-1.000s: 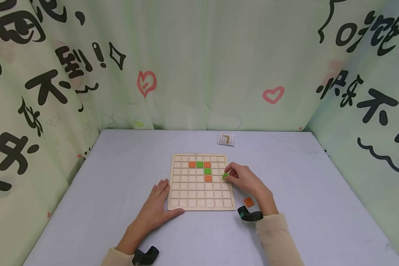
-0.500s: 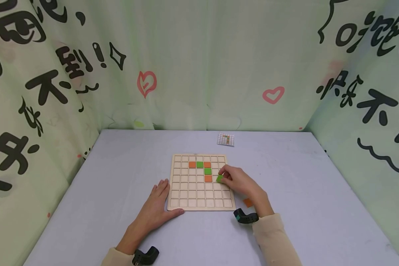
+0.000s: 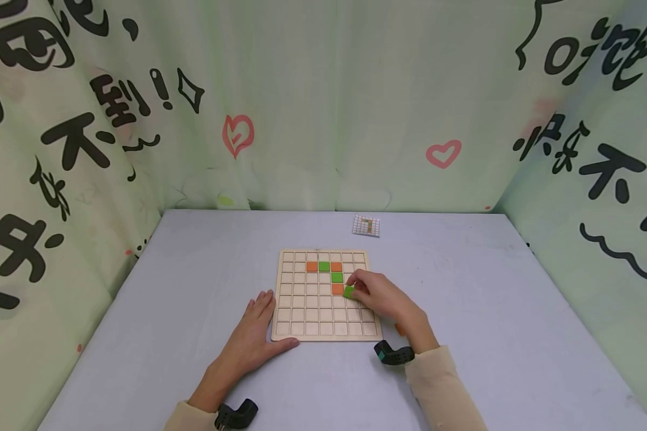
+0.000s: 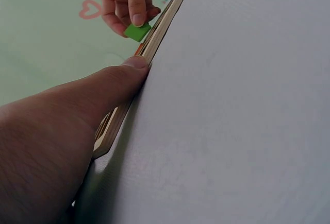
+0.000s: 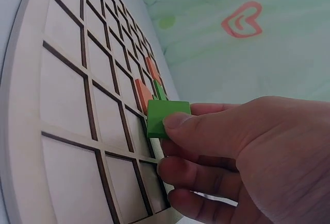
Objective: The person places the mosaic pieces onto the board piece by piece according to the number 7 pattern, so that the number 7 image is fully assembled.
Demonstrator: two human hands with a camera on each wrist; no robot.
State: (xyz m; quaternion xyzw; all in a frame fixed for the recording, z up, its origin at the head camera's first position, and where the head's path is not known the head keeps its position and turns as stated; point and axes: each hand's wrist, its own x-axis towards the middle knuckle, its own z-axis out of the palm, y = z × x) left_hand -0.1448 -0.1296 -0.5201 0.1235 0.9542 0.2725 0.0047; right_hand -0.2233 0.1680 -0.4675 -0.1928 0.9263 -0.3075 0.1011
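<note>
A wooden grid board (image 3: 305, 314) lies on the table, with several orange and green square tiles set in its upper cells. My right hand (image 3: 384, 294) pinches a green tile (image 5: 164, 115) between thumb and fingers. That tile hangs over the board, just right of the lowest orange tile (image 3: 337, 289). My left hand (image 3: 250, 338) rests at the board's left side; its fingers lie along the left edge and the thumb (image 4: 116, 82) touches the front edge. An orange tile (image 3: 400, 330) on the table is mostly hidden by my right wrist.
A small card (image 3: 366, 225) printed with a coloured grid lies on the table (image 3: 221, 251) behind the board. A curtain (image 3: 323, 108) with writing and hearts encloses the back and sides. Black wrist devices sit on both arms.
My right hand has carried the green tile leftward from the board's right edge to beside the lowest orange tile. The loose orange tile is now more covered. The left hand has stayed still.
</note>
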